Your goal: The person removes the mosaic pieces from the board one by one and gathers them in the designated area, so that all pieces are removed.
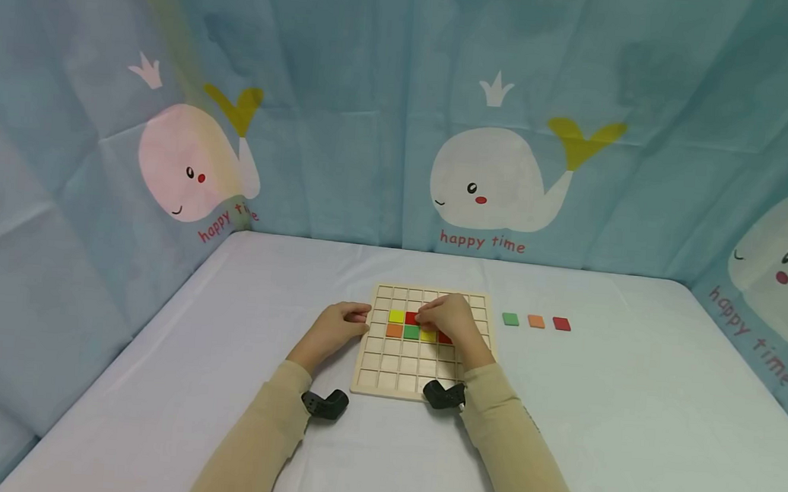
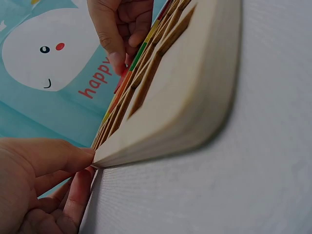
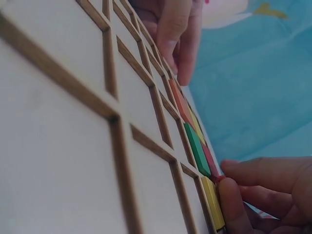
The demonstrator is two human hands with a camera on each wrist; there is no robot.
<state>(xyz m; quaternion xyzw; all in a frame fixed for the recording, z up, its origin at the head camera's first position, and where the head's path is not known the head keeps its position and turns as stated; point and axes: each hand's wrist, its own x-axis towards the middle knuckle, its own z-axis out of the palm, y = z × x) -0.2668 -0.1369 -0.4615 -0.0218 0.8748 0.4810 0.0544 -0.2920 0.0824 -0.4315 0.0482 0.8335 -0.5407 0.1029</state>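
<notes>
In the head view the red tile (image 1: 410, 318) is on the gridded board (image 1: 387, 381), just right of a yellow tile (image 1: 397, 316) and above a green tile (image 1: 411, 332); an orange tile (image 1: 395, 330) is beside the green one. I would judge the red tile light, stiff and rather smooth, likely to slip if squeezed unevenly, but hard to break; opposite edges look the best place to take hold. The right hand (image 1: 454, 319) is over it, fingertips drawn together at its edge. The left hand (image 1: 335, 329) touches the board's left side, thumb and forefinger apart. A row of loose tiles (image 1: 536, 321), green, orange and red, lies on the table (image 1: 150, 397) to the right of the board.

In the left wrist view the left thumb meets the board's edge, the other fingers loosely bent just below; they do not appear to grip hard. The board looks like thick, stiff wood, heavier than any tile and best steadied by its rim. Further off, the right hand's fingers reach down to the red tile, which sits beside the orange and green ones.

In the right wrist view the right hand pinches the red tile between thumb and forefinger, the gap nearly closed, with only a sliver of red showing; whether the tile is fully seated I cannot tell
</notes>
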